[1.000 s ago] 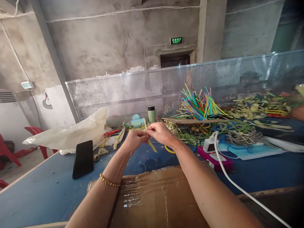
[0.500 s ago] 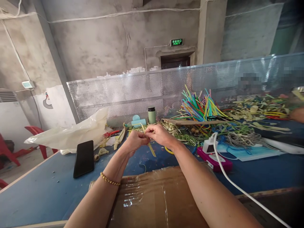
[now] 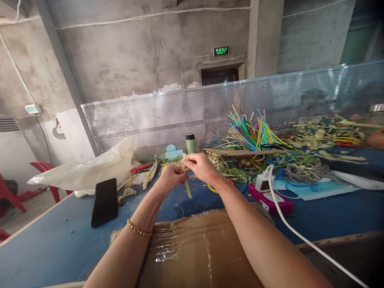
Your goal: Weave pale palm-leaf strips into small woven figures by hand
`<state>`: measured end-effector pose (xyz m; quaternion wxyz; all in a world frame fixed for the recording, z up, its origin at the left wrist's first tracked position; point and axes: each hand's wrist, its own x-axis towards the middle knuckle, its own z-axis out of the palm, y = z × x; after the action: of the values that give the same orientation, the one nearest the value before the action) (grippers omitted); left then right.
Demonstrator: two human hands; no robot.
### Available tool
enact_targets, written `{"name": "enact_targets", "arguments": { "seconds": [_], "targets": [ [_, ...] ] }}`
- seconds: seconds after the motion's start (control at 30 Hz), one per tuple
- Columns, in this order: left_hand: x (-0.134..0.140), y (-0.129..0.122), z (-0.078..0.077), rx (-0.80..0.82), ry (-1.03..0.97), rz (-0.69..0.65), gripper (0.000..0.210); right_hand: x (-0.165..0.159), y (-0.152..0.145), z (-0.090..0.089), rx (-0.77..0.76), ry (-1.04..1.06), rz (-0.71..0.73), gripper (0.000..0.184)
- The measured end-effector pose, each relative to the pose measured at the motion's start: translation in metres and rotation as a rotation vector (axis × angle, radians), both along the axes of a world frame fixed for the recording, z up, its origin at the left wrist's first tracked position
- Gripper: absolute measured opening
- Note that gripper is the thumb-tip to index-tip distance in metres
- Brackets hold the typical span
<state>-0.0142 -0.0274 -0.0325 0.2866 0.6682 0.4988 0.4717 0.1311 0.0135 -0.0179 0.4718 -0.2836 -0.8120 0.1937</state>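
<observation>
A narrow pale yellow-green strip (image 3: 188, 189) runs between my two hands over the blue table, its lower end hanging free. My left hand (image 3: 171, 179), with a gold bead bracelet (image 3: 138, 228) at the wrist, is closed in a pinch on the strip. Just above and to the right, my right hand (image 3: 200, 166) pinches the same strip higher up. The fingertips partly hide it. Behind my hands stand a green bottle with a black lid (image 3: 190, 143) and a light blue roll (image 3: 174, 155).
A cardboard sheet (image 3: 192, 248) lies under my forearms on the blue table (image 3: 60, 244). To the left are a black phone (image 3: 104, 202) and a plastic bag (image 3: 87, 166). On the right sit a magenta device (image 3: 279, 200), colourful strips (image 3: 252, 130) and another person's hand (image 3: 375, 139).
My hands have drawn slightly apart, the right one moving a little up and the left a little down. The strip now hangs more upright between them.
</observation>
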Motion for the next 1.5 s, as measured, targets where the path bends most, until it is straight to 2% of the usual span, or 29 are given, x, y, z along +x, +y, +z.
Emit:
{"name": "enact_targets", "arguments": {
  "seconds": [0.13,0.23,0.37,0.57,0.7,0.83,0.97,1.07,1.23,1.33,1.5],
  "targets": [
    [-0.001,0.002,0.000,0.011,-0.038,-0.012,0.019,-0.001,0.000,-0.001,-0.022,-0.003,0.007,0.015],
    [-0.001,0.003,-0.001,0.034,-0.003,0.032,0.018,-0.002,-0.004,0.000,-0.039,-0.010,-0.047,0.020],
    [-0.001,0.002,0.000,0.033,0.050,0.063,0.014,-0.002,-0.006,0.002,-0.020,0.005,-0.121,0.010],
    [-0.002,0.000,0.000,0.077,0.084,0.007,0.016,-0.007,-0.003,-0.001,-0.092,-0.019,-0.133,0.019],
    [-0.001,0.003,-0.004,0.137,0.143,0.035,0.020,-0.011,0.001,-0.005,-0.088,-0.030,-0.188,0.017],
    [-0.003,0.006,-0.006,0.123,0.146,0.036,0.018,-0.011,0.006,-0.009,-0.137,0.044,-0.120,0.014],
    [-0.005,0.005,-0.005,0.096,0.122,0.061,0.017,-0.010,0.006,-0.010,-0.132,0.031,-0.085,0.004],
    [-0.004,0.002,-0.001,0.082,0.112,0.081,0.020,-0.010,0.004,-0.009,-0.090,0.074,-0.095,0.006],
    [-0.004,-0.002,0.004,0.038,0.011,-0.050,0.022,-0.011,0.002,-0.008,-0.057,0.139,-0.130,0.011],
    [-0.005,-0.001,0.003,0.017,-0.040,-0.094,0.020,-0.011,0.002,-0.008,-0.050,0.111,-0.131,0.012],
    [-0.006,0.003,-0.001,-0.021,-0.067,-0.066,0.014,-0.008,0.002,-0.009,-0.029,0.014,-0.082,0.018]
  ]
}}
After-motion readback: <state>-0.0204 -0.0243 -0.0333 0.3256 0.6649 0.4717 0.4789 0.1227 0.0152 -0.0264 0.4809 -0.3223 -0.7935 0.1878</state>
